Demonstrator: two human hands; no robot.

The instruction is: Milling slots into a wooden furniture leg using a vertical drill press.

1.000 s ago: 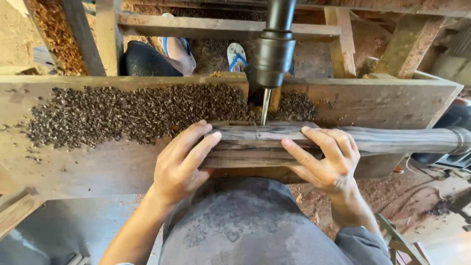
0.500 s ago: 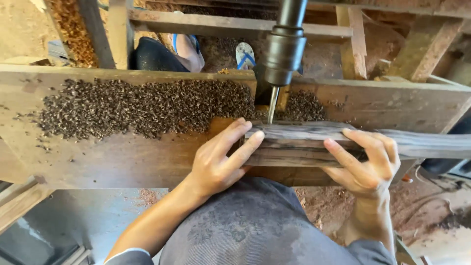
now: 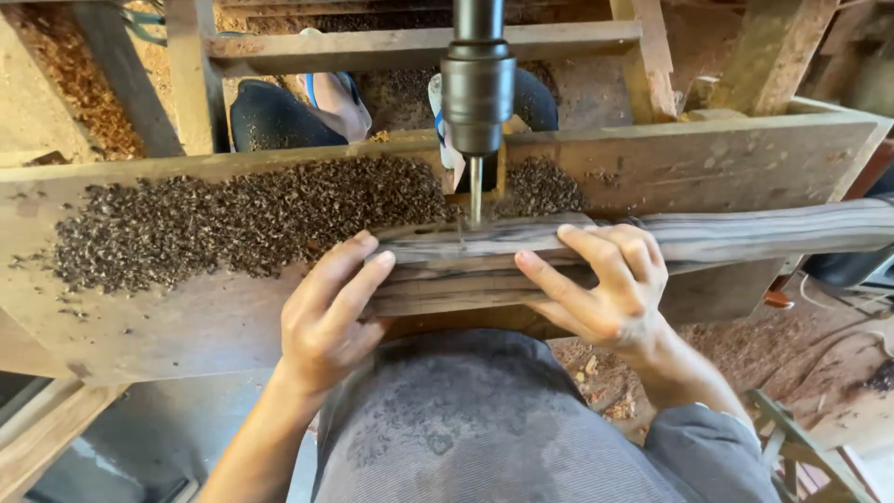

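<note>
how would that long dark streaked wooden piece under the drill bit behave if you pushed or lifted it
The long dark streaked wooden piece looks stiff, spanning past the bench unbent. Its rounded, uneven edges suggest it might rock, which may be why the left hand and right hand press it. It probably feels fairly heavy.
</note>
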